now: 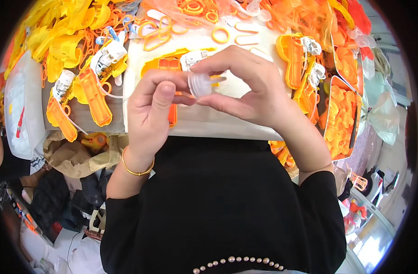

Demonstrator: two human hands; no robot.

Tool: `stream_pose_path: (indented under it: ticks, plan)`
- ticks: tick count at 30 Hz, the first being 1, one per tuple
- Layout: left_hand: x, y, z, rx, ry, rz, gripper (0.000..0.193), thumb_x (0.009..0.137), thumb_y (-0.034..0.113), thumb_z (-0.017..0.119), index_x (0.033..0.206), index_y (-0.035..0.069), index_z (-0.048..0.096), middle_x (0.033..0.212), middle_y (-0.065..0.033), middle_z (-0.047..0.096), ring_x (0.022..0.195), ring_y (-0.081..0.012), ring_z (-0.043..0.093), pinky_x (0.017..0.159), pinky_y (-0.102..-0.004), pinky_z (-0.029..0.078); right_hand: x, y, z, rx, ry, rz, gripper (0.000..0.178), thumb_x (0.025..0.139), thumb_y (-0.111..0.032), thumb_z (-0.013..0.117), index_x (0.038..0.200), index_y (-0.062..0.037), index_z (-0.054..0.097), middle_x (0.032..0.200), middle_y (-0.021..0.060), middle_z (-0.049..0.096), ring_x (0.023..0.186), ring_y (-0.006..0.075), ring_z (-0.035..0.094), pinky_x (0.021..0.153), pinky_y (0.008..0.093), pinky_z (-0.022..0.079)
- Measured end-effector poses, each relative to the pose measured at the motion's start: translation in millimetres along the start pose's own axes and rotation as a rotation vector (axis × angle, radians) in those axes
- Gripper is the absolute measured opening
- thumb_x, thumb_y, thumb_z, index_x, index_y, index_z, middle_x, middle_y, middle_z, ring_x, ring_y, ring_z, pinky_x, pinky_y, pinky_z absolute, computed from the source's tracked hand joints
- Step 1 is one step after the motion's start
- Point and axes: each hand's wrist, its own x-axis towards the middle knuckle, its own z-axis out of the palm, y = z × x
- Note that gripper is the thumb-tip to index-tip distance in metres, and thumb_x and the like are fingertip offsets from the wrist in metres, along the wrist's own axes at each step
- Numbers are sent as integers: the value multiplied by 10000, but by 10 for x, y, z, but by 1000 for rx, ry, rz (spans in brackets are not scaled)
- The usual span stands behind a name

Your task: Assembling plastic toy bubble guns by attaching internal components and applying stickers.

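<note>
Between my hands, above the work table, is a translucent white ribbed round plastic part (199, 85) with a thin shaft pointing right. My right hand (259, 84) pinches it by the rim, forefinger above and thumb below. The fingers of my left hand (156, 98) are bent against its left side, and the left thumb stands up apart from it. Under my hands lies an orange and yellow toy-gun shell half (170, 63), partly covered, with a white mechanism (194, 58) at its top.
Further gun halves with white mechanisms lie at left (95, 93) and right (291, 59). Yellow parts (67, 50) heap up at far left. Orange rings (220, 34) and loops lie at the back. A bin of orange pieces (340, 114) stands at right, a white tub (24, 109) at left.
</note>
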Motion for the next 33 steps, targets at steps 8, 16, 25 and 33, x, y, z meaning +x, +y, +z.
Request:
stream_pose_path:
  ticks: [8,16,25,33]
  plan:
    - [110,-22,66,286,-13,179,127,821,-48,602,944,-17,616,1036,-72,511,864,-114,559,729,-235,488,-25,-27,-49,26,-69,151,364,631,-206,830,889,-29,645,779,57,635,709,143,609,655,244,486]
    - [221,-104,170,827,105,519,140,719,-77,637,830,-3,595,928,-74,514,701,-113,554,576,-209,483,-22,-104,-91,-115,16,225,195,715,-111,761,803,-28,609,733,10,599,661,72,564,556,192,435]
    - [58,-179,155,976,-274,644,239,579,2,691,786,66,591,930,-46,537,816,-240,550,690,-325,469,-95,228,-85,-255,-11,192,108,721,-22,681,772,-33,586,694,23,573,610,103,573,553,230,476]
    - [349,-54,-26,1446,-225,535,524,610,178,744,1085,94,539,1088,-77,520,1059,-277,477,919,-411,348,-255,388,35,-432,-112,-173,181,652,-27,705,760,-80,570,715,27,542,657,180,561,538,280,475]
